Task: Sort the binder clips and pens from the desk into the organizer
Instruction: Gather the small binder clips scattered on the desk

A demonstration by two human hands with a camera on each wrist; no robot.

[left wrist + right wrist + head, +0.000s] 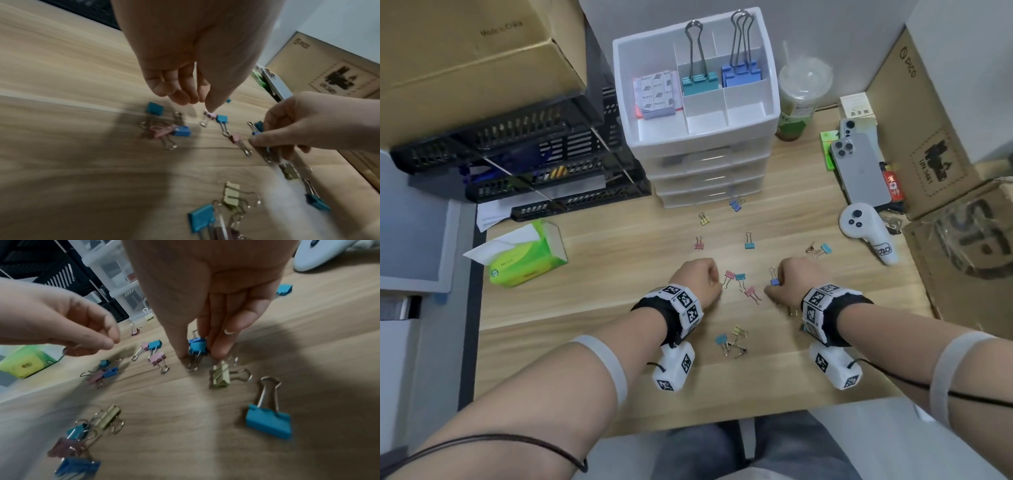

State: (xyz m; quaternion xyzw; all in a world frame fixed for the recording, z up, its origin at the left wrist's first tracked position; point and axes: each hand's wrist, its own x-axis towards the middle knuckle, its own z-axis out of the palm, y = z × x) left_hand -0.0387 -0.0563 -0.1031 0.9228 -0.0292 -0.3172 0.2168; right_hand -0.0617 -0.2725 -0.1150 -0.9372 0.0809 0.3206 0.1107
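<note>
Right wrist view: I see my right hand (207, 293) pinching a small blue metal binder clip (197, 344) on the wooden desk (308, 369), thumb left, fingers right.
Left hand (185, 65): fingers curled, hovering just over a small pink binder clip (271, 115), holding nothing.
White plastic drawer organizer (698, 113): far side, well apart.

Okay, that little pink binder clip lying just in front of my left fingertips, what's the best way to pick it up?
Pinch the small pink binder clip by its pink folded body, coming straight down from above with the left hand. The clip lies flat on the wooden desk, its wire handles pointing back toward you and a teal binder clip close beside it, so a narrow fingertip grip across the body suits it best.
</note>
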